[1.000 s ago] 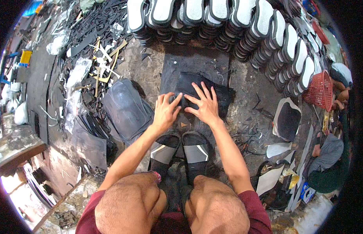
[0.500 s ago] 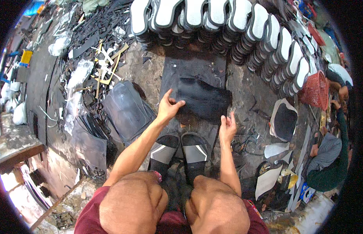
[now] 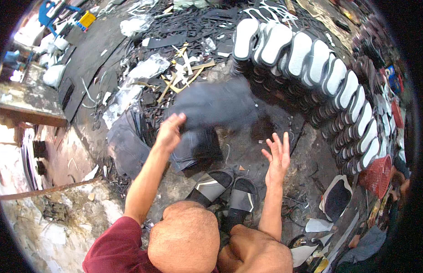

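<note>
Motion-blurred, a broad, dark-grey flexible sheet (image 3: 216,104) lies across or above a stack of smooth, dark, flat sheets (image 3: 188,148). The left hand (image 3: 170,131) meets the sheet's near left edge; blur hides whether its fingers pinch. Nearer than the sheet and to its right, the right hand (image 3: 277,159) is empty, fingers loosely spread. Right of the sheet curve stacked, sole-shaped pieces with white, dark-rimmed tops (image 3: 318,57); beyond its left end lie thin, pale strips (image 3: 188,63).
</note>
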A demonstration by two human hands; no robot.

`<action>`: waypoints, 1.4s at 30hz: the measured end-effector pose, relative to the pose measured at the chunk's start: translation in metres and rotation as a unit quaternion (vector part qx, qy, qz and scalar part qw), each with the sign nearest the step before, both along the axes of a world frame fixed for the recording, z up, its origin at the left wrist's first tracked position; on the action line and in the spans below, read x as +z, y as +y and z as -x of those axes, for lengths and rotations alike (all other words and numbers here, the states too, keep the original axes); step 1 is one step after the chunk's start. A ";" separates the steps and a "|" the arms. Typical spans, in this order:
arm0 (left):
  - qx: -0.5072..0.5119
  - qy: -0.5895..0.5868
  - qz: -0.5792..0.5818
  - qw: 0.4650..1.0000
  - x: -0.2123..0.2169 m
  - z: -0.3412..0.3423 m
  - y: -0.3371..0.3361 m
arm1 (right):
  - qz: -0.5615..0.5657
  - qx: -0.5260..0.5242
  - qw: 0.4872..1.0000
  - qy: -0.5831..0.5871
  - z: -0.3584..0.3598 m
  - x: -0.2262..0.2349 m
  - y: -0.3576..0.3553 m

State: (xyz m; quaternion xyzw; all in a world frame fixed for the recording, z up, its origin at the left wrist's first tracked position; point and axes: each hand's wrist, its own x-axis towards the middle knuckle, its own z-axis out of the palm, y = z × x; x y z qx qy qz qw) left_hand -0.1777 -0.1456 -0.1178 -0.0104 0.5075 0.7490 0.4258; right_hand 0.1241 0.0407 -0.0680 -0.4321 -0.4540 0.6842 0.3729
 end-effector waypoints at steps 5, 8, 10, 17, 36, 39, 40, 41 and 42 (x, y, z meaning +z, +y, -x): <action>0.129 0.100 0.275 0.947 -0.044 0.092 0.013 | -0.006 -0.020 0.998 -0.064 -0.012 -0.003 0.004; -0.125 0.647 0.435 0.614 -0.100 0.130 -0.051 | 0.026 -0.004 0.996 -0.091 -0.006 -0.033 -0.024; -0.192 0.540 0.426 0.700 -0.104 0.124 -0.046 | 0.046 0.009 0.994 -0.103 -0.012 -0.049 -0.033; -0.106 0.687 0.346 0.630 -0.015 0.047 -0.017 | -0.053 0.110 0.982 -0.141 -0.002 -0.057 -0.059; -0.221 0.468 0.182 0.836 0.167 -0.128 0.013 | 0.006 0.375 0.917 0.134 0.023 0.050 -0.068; -0.259 0.312 0.119 0.906 0.171 -0.108 -0.004 | 0.040 0.403 0.902 0.150 0.032 0.063 -0.062; -0.260 0.286 0.093 0.918 0.170 -0.104 -0.009 | 0.038 0.416 0.895 0.159 0.036 0.065 -0.060; -0.267 0.301 0.089 0.911 0.172 -0.100 -0.012 | 0.037 0.428 0.888 0.167 0.039 0.066 -0.058; -0.274 0.311 0.085 0.906 0.172 -0.097 -0.013 | 0.038 0.440 0.880 0.172 0.040 0.066 -0.056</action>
